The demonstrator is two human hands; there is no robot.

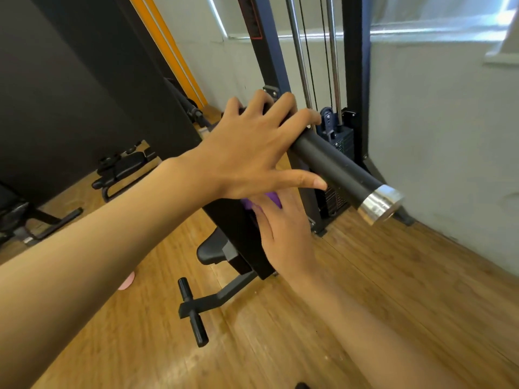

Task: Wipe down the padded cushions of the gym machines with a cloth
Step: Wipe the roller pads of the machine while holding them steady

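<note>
Now my left hand (247, 155) is gripping the black cylindrical roller pad (331, 164) with a chrome end cap, the fingers spreading and curling over its top. At 6 o'clock from it, my right hand (283, 234) is pressing the small purple cloth (272, 198) against the black upright cushion (230, 223) with nearly straight fingers. The cloth is showing at 12 o'clock of this hand.
</note>
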